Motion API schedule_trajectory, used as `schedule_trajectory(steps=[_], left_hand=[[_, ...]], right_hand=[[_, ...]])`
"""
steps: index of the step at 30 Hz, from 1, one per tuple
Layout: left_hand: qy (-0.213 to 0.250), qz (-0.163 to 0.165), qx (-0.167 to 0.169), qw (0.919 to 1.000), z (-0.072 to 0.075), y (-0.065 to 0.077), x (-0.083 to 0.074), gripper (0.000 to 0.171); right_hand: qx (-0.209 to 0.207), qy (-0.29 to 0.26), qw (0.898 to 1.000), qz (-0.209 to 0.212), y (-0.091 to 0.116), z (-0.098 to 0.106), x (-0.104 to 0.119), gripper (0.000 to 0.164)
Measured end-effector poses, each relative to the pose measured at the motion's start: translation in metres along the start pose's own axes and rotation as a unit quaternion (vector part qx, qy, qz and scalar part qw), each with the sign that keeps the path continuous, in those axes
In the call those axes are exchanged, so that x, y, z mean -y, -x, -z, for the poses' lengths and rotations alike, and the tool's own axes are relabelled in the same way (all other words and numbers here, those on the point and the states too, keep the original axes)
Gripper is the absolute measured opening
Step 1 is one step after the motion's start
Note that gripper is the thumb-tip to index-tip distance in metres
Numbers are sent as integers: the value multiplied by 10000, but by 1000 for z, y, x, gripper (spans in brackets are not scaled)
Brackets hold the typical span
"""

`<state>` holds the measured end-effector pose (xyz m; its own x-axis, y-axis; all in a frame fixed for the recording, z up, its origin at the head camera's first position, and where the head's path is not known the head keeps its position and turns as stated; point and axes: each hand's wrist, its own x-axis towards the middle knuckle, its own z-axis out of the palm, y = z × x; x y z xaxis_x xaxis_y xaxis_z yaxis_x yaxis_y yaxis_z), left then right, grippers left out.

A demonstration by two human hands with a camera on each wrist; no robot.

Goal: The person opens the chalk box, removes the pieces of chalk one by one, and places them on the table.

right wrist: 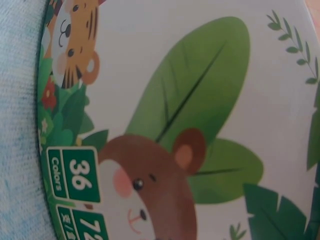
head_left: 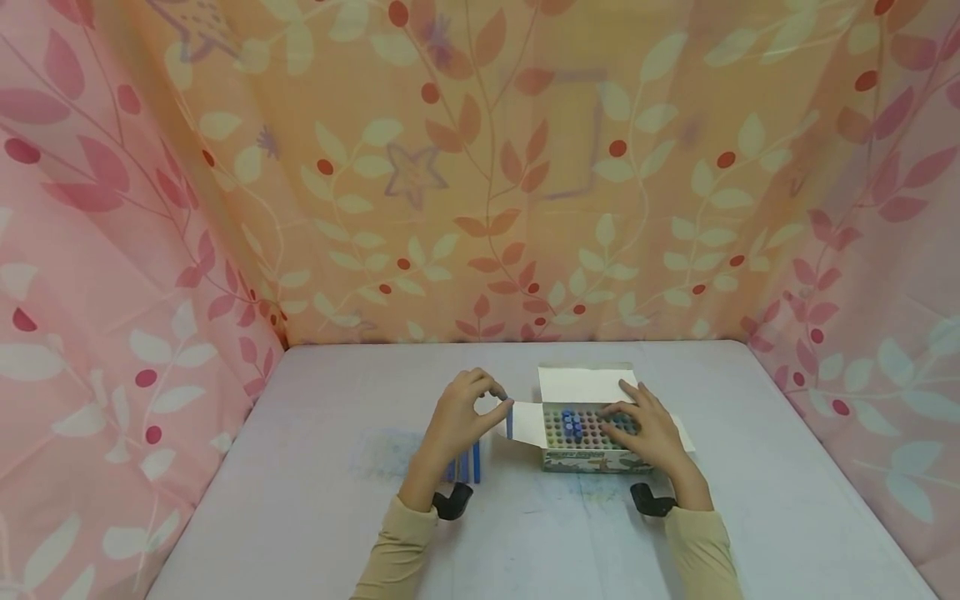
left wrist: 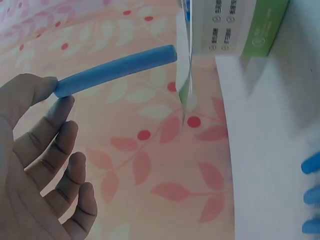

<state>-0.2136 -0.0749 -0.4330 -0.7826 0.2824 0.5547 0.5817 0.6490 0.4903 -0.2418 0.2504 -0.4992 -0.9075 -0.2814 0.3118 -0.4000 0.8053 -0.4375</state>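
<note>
My left hand (head_left: 456, 419) pinches one end of a slim blue crayon (left wrist: 117, 70) between thumb and index finger; the other fingers are loosely bent. In the head view, that crayon stands close to the side flap of the white printed box (head_left: 592, 461). Inside the box is a tray of holes (head_left: 588, 437), with several short blue crayons (head_left: 572, 427) standing in it. My right hand (head_left: 651, 427) rests over the box's right part with fingers spread, and I see nothing in its fingers. The right wrist view shows only the box's animal-print side (right wrist: 150, 50).
Several blue crayons (head_left: 476, 462) lie on the white-covered table (head_left: 540, 542), beside my left wrist. The box's lid (head_left: 585, 385) is raised at the back, and its left flap (head_left: 528, 423) sticks outward. Patterned curtains (head_left: 480, 250) enclose the table.
</note>
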Motion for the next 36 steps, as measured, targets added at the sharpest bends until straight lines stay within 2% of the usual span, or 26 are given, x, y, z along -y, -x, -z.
schedule_trajectory(steps=[3,10,20,26,30,36], left_hand=[[-12,129,31,9999,4,3,7,8],[163,653,374,9970,15,13,19,9],[286,973,863,9911,27,23,38,9],[346,1211,1129,9856,33,30,50,9],[306,1507,1278,9798,36,36,60,8],[82,1876,1547,9699,38,42,73,9]], right_hand=[[22,-11,10000,-18,0,0,0,18],[40,-22,10000,-25,0,1,0,19],[30,13,10000,-67,2,0,0,19],[27,25,10000,-62,2,0,0,20],[-5,-2,10000,-44,1,1,0,21],[-6,-32,10000,-59,0,0,0,21]])
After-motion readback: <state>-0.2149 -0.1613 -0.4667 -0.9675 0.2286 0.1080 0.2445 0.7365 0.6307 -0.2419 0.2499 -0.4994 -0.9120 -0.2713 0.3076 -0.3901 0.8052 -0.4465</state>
